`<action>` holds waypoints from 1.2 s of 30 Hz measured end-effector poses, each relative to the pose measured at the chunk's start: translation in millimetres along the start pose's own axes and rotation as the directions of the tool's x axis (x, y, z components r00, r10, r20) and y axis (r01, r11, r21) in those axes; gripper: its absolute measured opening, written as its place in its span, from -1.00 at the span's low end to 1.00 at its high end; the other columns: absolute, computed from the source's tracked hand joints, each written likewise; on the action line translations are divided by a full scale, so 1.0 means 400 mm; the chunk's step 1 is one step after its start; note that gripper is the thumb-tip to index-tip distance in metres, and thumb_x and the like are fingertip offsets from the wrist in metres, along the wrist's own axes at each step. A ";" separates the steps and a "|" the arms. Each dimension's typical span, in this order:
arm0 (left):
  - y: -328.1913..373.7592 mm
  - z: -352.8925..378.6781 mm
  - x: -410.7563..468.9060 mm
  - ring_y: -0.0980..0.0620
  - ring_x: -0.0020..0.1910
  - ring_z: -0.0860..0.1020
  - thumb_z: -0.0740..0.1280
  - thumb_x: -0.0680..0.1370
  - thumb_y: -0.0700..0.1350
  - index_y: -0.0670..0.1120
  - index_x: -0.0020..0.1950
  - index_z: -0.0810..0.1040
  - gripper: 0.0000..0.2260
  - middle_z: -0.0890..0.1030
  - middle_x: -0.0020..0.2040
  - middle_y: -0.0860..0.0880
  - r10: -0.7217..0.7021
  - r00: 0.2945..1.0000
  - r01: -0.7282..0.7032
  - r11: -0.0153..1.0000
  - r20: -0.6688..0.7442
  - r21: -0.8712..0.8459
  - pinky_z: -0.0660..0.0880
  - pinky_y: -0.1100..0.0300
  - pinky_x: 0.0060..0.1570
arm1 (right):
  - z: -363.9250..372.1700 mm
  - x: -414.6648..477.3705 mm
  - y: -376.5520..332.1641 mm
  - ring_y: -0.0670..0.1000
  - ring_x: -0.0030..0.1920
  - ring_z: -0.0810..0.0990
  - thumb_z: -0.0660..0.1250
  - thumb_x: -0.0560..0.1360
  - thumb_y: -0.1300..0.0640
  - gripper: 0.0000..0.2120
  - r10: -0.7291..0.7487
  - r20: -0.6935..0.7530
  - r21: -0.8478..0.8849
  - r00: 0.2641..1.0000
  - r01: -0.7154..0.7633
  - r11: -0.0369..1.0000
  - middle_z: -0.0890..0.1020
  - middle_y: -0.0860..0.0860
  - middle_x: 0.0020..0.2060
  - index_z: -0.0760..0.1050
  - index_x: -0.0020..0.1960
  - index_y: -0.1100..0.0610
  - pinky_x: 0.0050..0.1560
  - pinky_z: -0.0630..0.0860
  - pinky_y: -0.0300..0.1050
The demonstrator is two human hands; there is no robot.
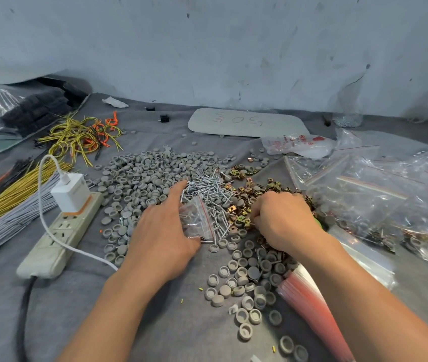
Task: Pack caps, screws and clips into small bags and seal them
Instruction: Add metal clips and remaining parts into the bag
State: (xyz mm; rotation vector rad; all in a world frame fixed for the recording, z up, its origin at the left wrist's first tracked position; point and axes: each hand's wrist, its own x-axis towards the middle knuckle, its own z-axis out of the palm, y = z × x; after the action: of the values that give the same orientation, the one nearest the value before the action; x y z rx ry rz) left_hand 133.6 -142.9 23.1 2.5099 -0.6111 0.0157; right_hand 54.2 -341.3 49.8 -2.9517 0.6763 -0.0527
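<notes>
The fingers of your right hand curl tight into the clips, pinching some. The small bag, gripped by your left hand, lies just left on the screws, red-striped mouth facing the clips.

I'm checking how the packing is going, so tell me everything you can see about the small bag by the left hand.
The small bag is clear, thin plastic with a red zip line along its right edge. It lies tilted on the pile of screws, and a few screws show through it. The left hand holds it, thumb at its lower corner. Whether its mouth is open cannot be told.
</notes>
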 end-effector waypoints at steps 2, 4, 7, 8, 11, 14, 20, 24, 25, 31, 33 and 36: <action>0.006 0.000 -0.003 -0.04 0.15 0.51 0.59 0.34 0.06 0.30 0.58 -0.06 0.04 0.55 0.26 0.08 0.042 0.999 -0.042 0.999 -0.006 0.022 0.52 -0.07 0.20 | -0.007 -0.005 0.001 0.17 0.02 0.65 0.34 0.50 0.30 -0.67 0.007 0.011 0.082 1.000 -0.008 0.997 0.72 0.04 -0.04 0.71 0.02 -0.09 0.23 0.51 -0.01; 0.015 0.002 -0.010 -0.02 0.28 0.46 0.61 0.30 0.14 0.29 0.60 -0.06 0.09 0.47 0.38 0.13 0.088 0.996 -0.088 0.995 -0.008 0.047 0.47 -0.05 0.33 | -0.015 -0.008 0.006 0.18 -0.03 0.66 0.32 0.52 0.29 -0.67 0.037 -0.016 0.221 0.999 -0.033 0.975 0.73 0.06 -0.05 0.72 0.02 -0.10 0.13 0.60 0.05; 0.040 0.000 -0.032 0.07 0.45 0.32 0.56 0.25 0.27 0.30 0.60 -0.03 0.07 0.33 0.50 0.18 0.182 0.983 -0.182 0.983 -0.031 0.004 0.28 0.03 0.46 | -0.018 -0.015 0.016 0.11 -0.10 0.69 0.30 0.57 0.27 -0.69 0.100 -0.086 0.394 0.991 -0.058 0.917 0.73 0.03 -0.06 0.71 0.04 -0.08 0.03 0.65 0.06; 0.050 -0.002 -0.039 0.11 0.46 0.29 0.54 0.25 0.29 0.31 0.59 0.02 0.04 0.32 0.51 0.20 0.212 0.976 -0.214 0.976 -0.053 -0.034 0.25 0.07 0.47 | -0.016 -0.017 0.019 0.08 -0.10 0.69 0.30 0.58 0.28 -0.69 0.111 -0.084 0.418 0.990 -0.066 0.906 0.73 0.02 -0.05 0.71 0.05 -0.08 0.03 0.66 0.06; 0.080 -0.008 -0.055 0.19 0.40 0.33 0.52 0.32 0.25 0.31 0.54 0.17 -0.13 0.39 0.43 0.25 0.250 0.955 -0.271 0.953 -0.158 -0.135 0.24 0.13 0.45 | -0.010 -0.025 0.027 0.06 -0.13 0.71 0.27 0.57 0.33 -0.62 0.138 -0.023 0.415 0.990 -0.116 0.903 0.72 0.02 -0.09 0.71 0.05 -0.10 -0.04 0.70 0.07; 0.101 -0.010 -0.066 0.36 0.21 0.42 0.52 0.41 0.13 0.29 0.44 0.36 -0.36 0.48 0.20 0.34 0.263 0.935 -0.312 0.929 -0.237 -0.201 0.24 0.38 0.29 | -0.007 -0.031 0.041 0.01 -0.24 0.74 0.32 0.56 0.35 -0.68 0.148 -0.039 0.534 0.988 -0.104 0.839 0.75 0.00 -0.22 0.73 -0.01 -0.01 -0.09 0.72 0.02; 0.139 0.006 -0.078 0.37 -0.02 0.56 0.52 0.47 0.03 0.24 0.16 0.65 -0.72 0.65 -0.10 0.28 0.255 0.953 -0.299 0.874 -0.162 -0.384 0.39 0.58 -0.06 | -0.041 -0.064 0.034 0.07 -0.22 0.76 0.47 0.51 0.39 -0.89 0.083 0.119 0.973 0.989 -0.133 0.188 0.75 0.17 -0.24 0.68 0.00 0.26 -0.20 0.68 -0.16; 0.153 0.015 -0.066 0.27 -0.20 0.64 0.55 0.46 -0.02 0.21 0.10 0.67 -0.75 0.69 -0.19 0.22 0.202 0.975 -0.217 0.808 -0.090 -0.547 0.57 0.35 -0.20 | -0.041 -0.078 0.014 0.02 -0.29 0.72 0.40 0.52 0.45 -0.89 0.029 0.212 0.974 0.977 -0.209 -0.091 0.71 0.19 -0.25 0.64 0.01 0.31 -0.24 0.67 -0.20; 0.153 0.017 -0.063 0.26 -0.21 0.65 0.56 0.46 -0.05 0.21 0.08 0.69 -0.75 0.70 -0.20 0.22 0.192 0.978 -0.207 0.799 -0.086 -0.565 0.60 0.31 -0.18 | -0.039 -0.081 0.014 0.01 -0.31 0.70 0.39 0.52 0.44 -0.89 0.018 0.220 0.970 0.975 -0.217 -0.110 0.70 0.18 -0.25 0.64 0.01 0.31 -0.24 0.67 -0.21; 0.136 0.020 -0.040 0.22 -0.22 0.70 0.58 0.44 -0.22 0.13 -0.13 0.76 -0.78 0.73 -0.24 0.20 0.110 0.988 -0.157 0.706 -0.113 -0.691 0.62 0.32 -0.15 | -0.034 -0.089 0.013 0.05 -0.26 0.73 0.46 0.43 0.34 -0.90 -0.061 0.208 0.974 0.976 -0.213 -0.082 0.72 0.18 -0.22 0.69 -0.09 0.22 -0.30 0.62 -0.22; 0.133 0.020 -0.030 0.13 -0.19 0.72 0.56 0.45 -0.26 0.08 -0.16 0.77 -0.78 0.74 -0.23 0.12 0.080 0.994 -0.111 0.668 -0.077 -0.736 0.64 0.24 -0.11 | -0.030 -0.085 0.008 0.05 -0.26 0.74 0.46 0.37 0.32 -0.87 -0.068 0.217 0.963 0.974 -0.225 -0.151 0.73 0.18 -0.22 0.69 -0.09 0.23 -0.31 0.62 -0.21; 0.132 0.014 -0.018 0.06 -0.22 0.72 0.52 0.47 -0.34 -0.01 -0.20 0.74 -0.79 0.74 -0.24 -0.01 0.018 1.000 -0.011 0.538 -0.002 -0.843 0.63 0.21 -0.13 | -0.030 -0.075 0.001 0.04 -0.27 0.74 0.44 0.40 0.35 -0.89 -0.040 0.233 0.932 0.972 -0.235 -0.275 0.74 0.18 -0.19 0.69 -0.10 0.23 -0.29 0.64 -0.21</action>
State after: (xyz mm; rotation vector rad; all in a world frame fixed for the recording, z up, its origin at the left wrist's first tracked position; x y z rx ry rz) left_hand 103.9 -182.0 44.4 1.5311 -0.4718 -0.2349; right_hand 26.4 -329.7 61.3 -1.1004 0.4113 -0.2091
